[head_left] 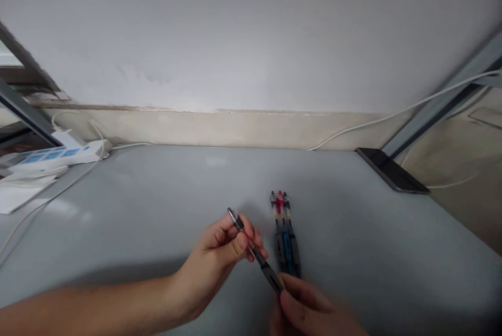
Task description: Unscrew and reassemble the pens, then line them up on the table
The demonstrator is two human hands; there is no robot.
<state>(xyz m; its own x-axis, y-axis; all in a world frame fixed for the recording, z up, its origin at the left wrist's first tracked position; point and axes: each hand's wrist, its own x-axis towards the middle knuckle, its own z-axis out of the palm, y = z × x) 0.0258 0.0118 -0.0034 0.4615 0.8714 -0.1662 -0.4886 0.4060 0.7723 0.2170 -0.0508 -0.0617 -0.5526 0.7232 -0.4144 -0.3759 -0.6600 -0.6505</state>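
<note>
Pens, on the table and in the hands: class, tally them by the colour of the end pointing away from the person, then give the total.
Dark end: 3 (the held pen, in the left hand and right hand; the left pen and right pen on the table)
Red end: 1 (the middle pen on the table)
Total: 4 pens

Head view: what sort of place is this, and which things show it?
Probably a simple desk workspace against a wall: the grey tabletop, the power strip at its left and three pens lying side by side suggest it.
</note>
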